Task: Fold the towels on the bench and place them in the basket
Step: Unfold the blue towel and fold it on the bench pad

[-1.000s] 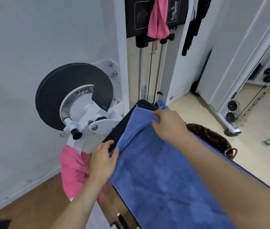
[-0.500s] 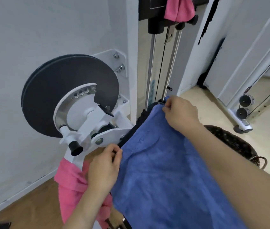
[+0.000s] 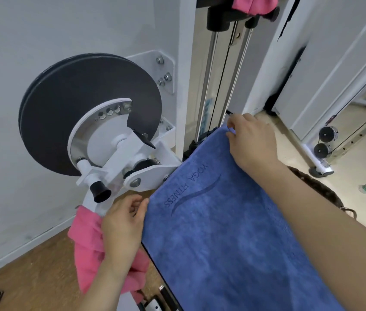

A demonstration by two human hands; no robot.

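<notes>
Blue towel (image 3: 233,239) pulled flat, embossed logo (image 3: 187,190) showing.

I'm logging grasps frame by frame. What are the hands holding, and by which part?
Both hold the blue towel at its far end: the left hand pinches the left corner, the right hand the right corner.

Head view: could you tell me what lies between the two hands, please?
The blue towel, its far edge lettered YOGA FITNESS, stretches from left hand to right hand; head view.
</notes>
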